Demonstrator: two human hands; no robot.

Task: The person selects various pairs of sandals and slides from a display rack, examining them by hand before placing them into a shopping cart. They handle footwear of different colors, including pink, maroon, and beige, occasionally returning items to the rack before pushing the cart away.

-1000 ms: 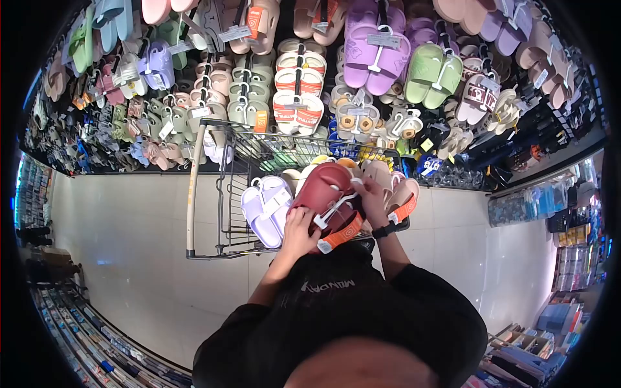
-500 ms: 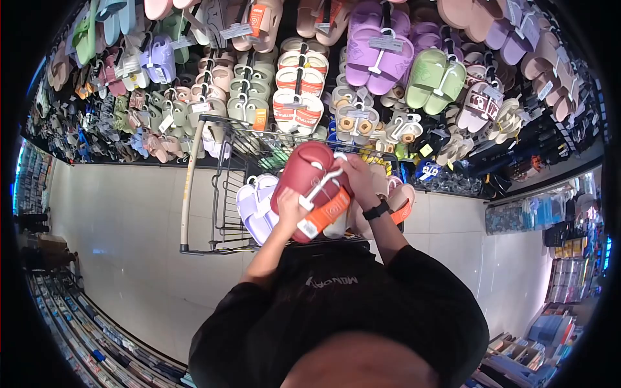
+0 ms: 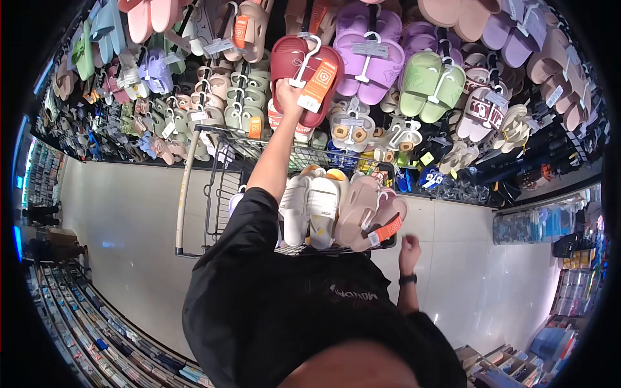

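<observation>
The left hand (image 3: 289, 96) grips the dark red slippers (image 3: 304, 71) up at the far wall rack (image 3: 213, 97); the right hand (image 3: 409, 249) hangs open beside the cart (image 3: 194, 194).

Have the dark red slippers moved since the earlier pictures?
Yes. The dark red slippers, held in the left hand, have gone up from above the shopping cart to the wall display, beside the purple slippers.

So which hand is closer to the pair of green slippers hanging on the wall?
Left. The left hand holds the dark red slippers up at the wall, beside the green slippers. The right hand hangs low by the cart.
</observation>
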